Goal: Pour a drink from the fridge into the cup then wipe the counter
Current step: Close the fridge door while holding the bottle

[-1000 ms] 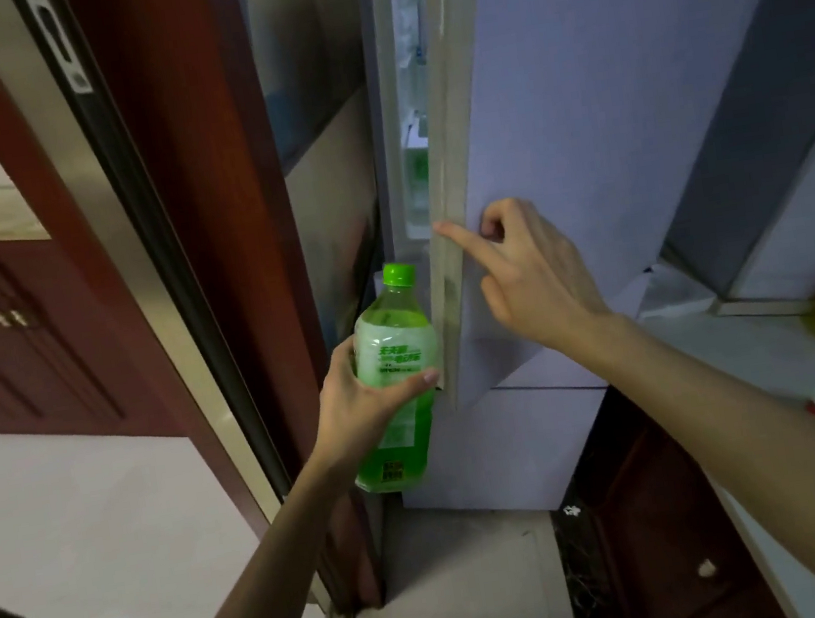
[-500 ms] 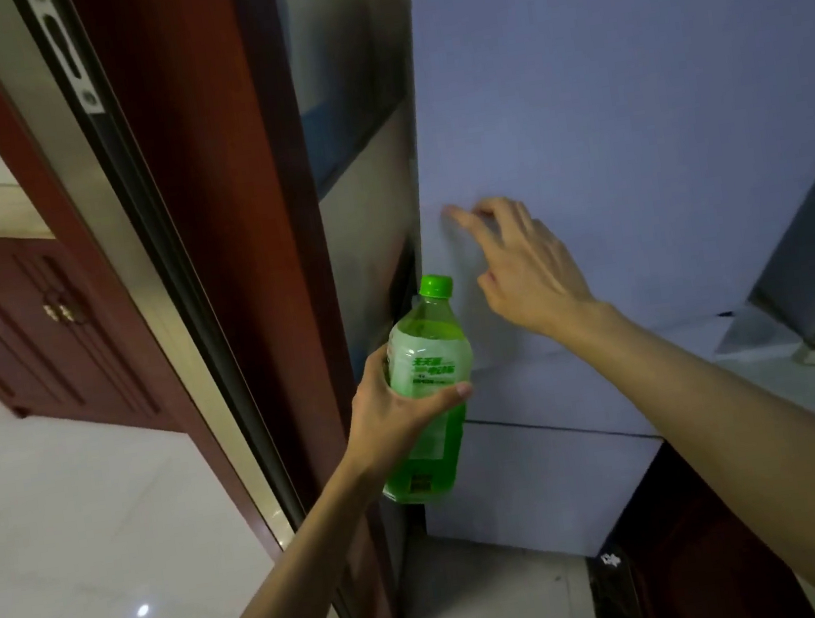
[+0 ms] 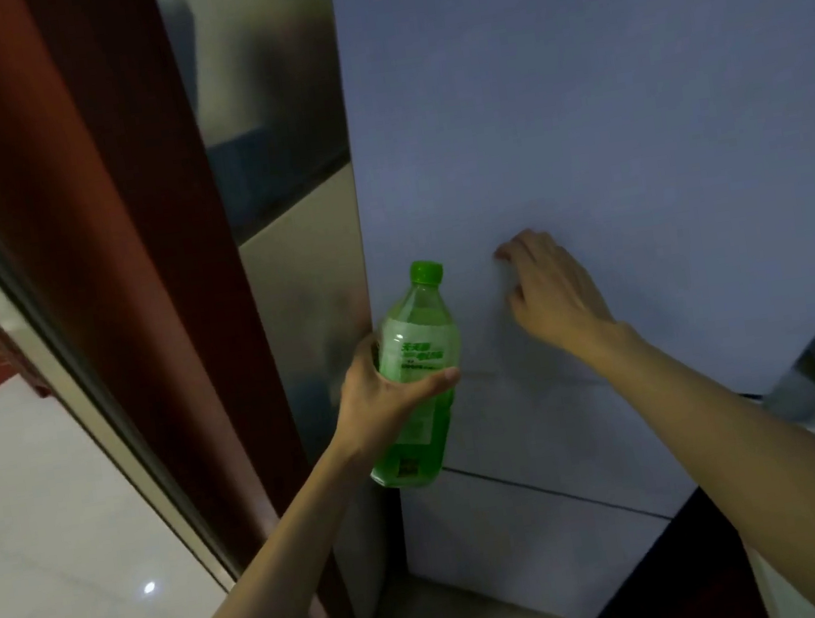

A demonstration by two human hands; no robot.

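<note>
Our left hand (image 3: 382,405) is wrapped around the middle of the bottle (image 3: 417,380), thumb across the front of the label and the fingers hidden behind it; the bottle stands almost upright, tilted a little to the right at the top, with its green cap (image 3: 425,271) screwed on and green drink filling most of it. We hold it in the air just in front of the left edge of the fridge door (image 3: 604,127), its base level with the dark seam between the upper door and the lower drawer front (image 3: 529,541).

Our right hand (image 3: 550,290) lies with its back toward us against the pale blue face of the fridge door, to the right of the bottle and near it but not touching it; the fingers are loosely curled with the tips on the door, and the hand has hold of nothing (whether the palm itself presses the surface we cannot tell).

The door sits flush, with no gap at its left edge. To the left of the fridge runs a grey side panel (image 3: 300,297), then a dark red wooden door frame (image 3: 127,242); beyond that, at the lower left, is a pale tiled floor (image 3: 52,537) with a small bright reflection on it.
</note>
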